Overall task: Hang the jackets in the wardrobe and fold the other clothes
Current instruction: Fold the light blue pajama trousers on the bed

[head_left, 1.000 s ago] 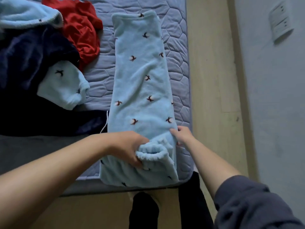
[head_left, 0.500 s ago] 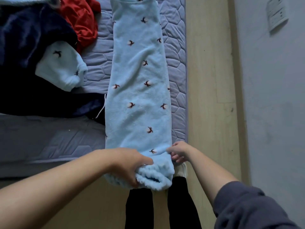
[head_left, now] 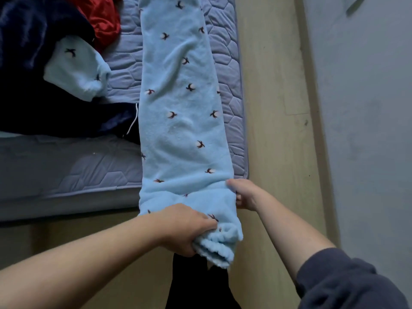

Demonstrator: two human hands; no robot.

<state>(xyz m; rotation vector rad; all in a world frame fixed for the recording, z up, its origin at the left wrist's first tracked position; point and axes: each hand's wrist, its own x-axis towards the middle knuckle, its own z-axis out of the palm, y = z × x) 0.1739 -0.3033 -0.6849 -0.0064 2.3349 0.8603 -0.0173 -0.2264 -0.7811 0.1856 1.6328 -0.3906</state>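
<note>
Head cam, far as I saw: pants (head_left: 182, 121) ran lengthwise away up the bed (head_left: 66, 170). Left grip (head_left: 187, 228) clutched their near end, right grip (head_left: 243, 195) pinched the edge just beyond.

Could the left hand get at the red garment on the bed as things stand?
Probably not at once: the left hand grips the light blue trousers, and the red garment lies far up the mattress, beside the navy pile.
</note>
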